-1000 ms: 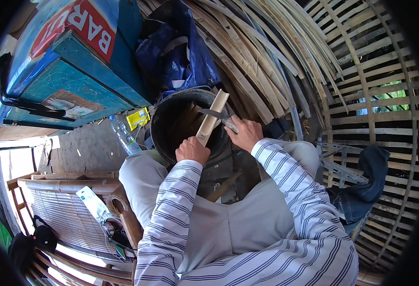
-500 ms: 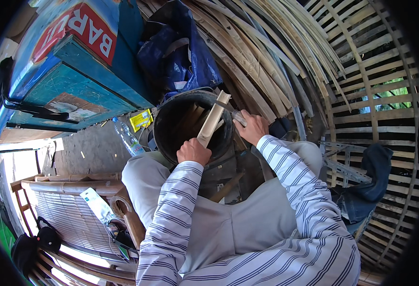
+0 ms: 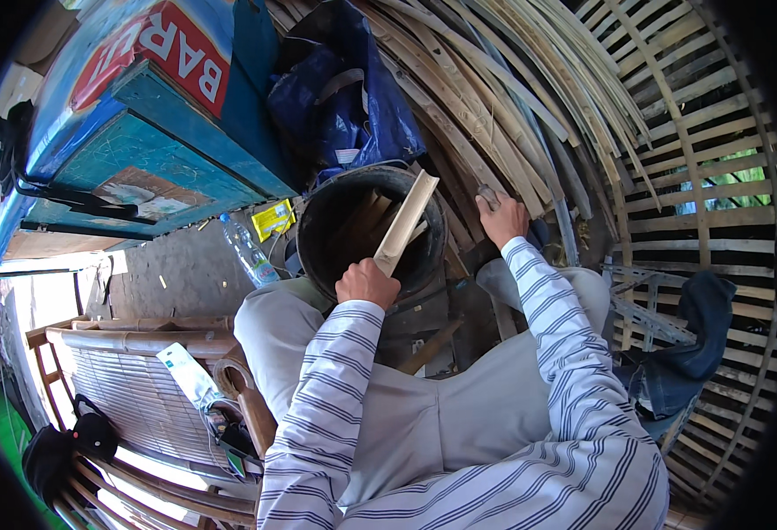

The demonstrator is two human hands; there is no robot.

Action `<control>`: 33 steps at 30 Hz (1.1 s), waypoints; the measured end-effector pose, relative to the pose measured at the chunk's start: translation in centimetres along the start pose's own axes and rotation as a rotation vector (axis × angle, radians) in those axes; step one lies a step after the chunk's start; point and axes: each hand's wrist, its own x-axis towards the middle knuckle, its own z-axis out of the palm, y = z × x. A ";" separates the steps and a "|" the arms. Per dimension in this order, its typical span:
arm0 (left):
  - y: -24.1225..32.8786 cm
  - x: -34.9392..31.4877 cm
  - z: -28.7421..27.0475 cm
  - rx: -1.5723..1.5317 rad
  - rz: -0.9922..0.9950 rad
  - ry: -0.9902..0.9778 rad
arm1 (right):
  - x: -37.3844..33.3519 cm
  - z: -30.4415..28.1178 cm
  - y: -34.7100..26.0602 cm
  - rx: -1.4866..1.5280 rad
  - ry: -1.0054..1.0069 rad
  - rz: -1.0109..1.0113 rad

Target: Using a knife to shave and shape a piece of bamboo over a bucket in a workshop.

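Around centre of view, left hand (image 3: 368,283) is gripping near end of split bamboo piece (image 3: 409,219), fingers curling round it; piece is slanting toward 1 o'clock over mouth of dark bucket (image 3: 316,237). At 2 o'clock, right hand (image 3: 504,220) is clasping grey-brown handle (image 3: 488,197), apart from bamboo piece. Beyond, bottle (image 3: 247,250) is resting at 9, yellow packet (image 3: 272,219) at 10, blue bag (image 3: 390,132) sagging near 12, bamboo strips (image 3: 494,106) stretching at 1.
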 end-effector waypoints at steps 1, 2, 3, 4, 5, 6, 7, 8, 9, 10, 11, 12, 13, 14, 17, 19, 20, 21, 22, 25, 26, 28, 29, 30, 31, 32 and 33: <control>0.0 0.1 0.0 -0.005 -0.007 0.001 | -0.7 -0.6 -1.2 0.106 0.060 -0.026; -0.1 0.0 0.0 0.014 0.000 0.025 | -1.5 -1.2 -1.9 0.104 0.130 -0.145; -0.1 -0.1 0.1 0.034 0.007 0.048 | -2.6 -1.8 -2.7 0.098 0.123 -0.147; 0.0 -0.1 0.1 0.028 0.007 0.055 | -3.9 -2.8 -3.6 0.163 0.079 -0.253; 0.1 0.0 0.2 0.025 0.008 0.053 | -5.0 -3.0 -4.3 0.233 0.036 -0.360; 0.1 0.1 0.4 0.030 0.001 0.042 | -6.4 -2.5 -4.5 0.237 0.017 -0.453; 0.4 0.2 0.4 0.033 0.000 0.031 | -7.7 -2.3 -4.6 0.238 0.004 -0.544; 0.7 0.1 0.2 0.034 0.002 0.030 | -8.9 -2.1 -5.1 0.187 -0.053 -0.588; 0.8 -0.2 -0.1 0.027 0.021 0.017 | -9.8 -2.0 -5.5 0.138 -0.110 -0.632; 1.0 -0.4 -0.3 0.021 0.044 0.005 | -10.5 -1.6 -5.7 0.041 -0.113 -0.675; 1.0 -0.4 -0.1 0.024 0.047 0.003 | -10.4 -1.2 -5.4 0.042 -0.112 -0.670; 1.1 -0.3 0.2 0.042 0.047 0.039 | -9.9 -0.6 -5.1 -0.034 -0.050 -0.662; 0.8 -0.4 0.7 0.062 0.035 0.075 | -9.4 -0.3 -5.1 -0.103 0.005 -0.660; 0.8 -0.2 1.0 0.065 0.037 0.077 | -7.6 -0.6 -5.1 -0.143 -0.026 -0.502; 0.9 0.2 1.7 0.021 0.005 0.106 | -6.9 -0.5 -4.7 -0.092 -0.062 -0.515; 0.6 0.2 1.8 0.044 0.023 0.077 | -8.4 -0.4 -4.6 -0.066 -0.056 -0.599; 0.7 0.3 1.4 0.041 0.028 0.084 | -9.0 -0.3 -4.8 -0.039 -0.039 -0.682; 0.9 0.4 1.1 0.034 0.034 0.039 | -9.9 -0.3 -4.9 -0.052 -0.075 -0.743; 0.8 0.0 1.2 0.032 0.033 -0.021 | -10.7 -0.2 -4.9 -0.061 -0.070 -0.764; 0.6 -0.2 1.5 0.035 0.018 0.044 | -9.3 0.0 -5.0 -0.114 0.051 -0.679; 0.9 -0.5 1.4 0.028 0.028 0.065 | -7.0 -0.2 -4.7 -0.170 0.045 -0.515; 1.1 -0.5 1.5 0.036 0.036 0.055 | -3.7 -0.6 -3.9 -0.202 0.003 -0.348; 1.1 -0.4 1.4 0.042 0.038 0.048 | -3.2 -1.0 -4.0 -0.220 -0.038 -0.331; 1.1 -0.2 1.3 0.041 0.040 0.052 | -3.6 -1.1 -4.1 -0.196 -0.066 -0.353; 0.7 -0.3 1.4 0.042 0.028 0.037 | -5.2 -1.5 -4.8 -0.172 -0.104 -0.378; 0.9 -0.2 1.4 0.042 0.030 0.023 | -6.5 -1.2 -4.4 -0.073 -0.103 -0.437; 1.2 -0.2 0.9 0.042 0.034 0.027 | -8.1 -0.8 -4.8 -0.077 -0.128 -0.495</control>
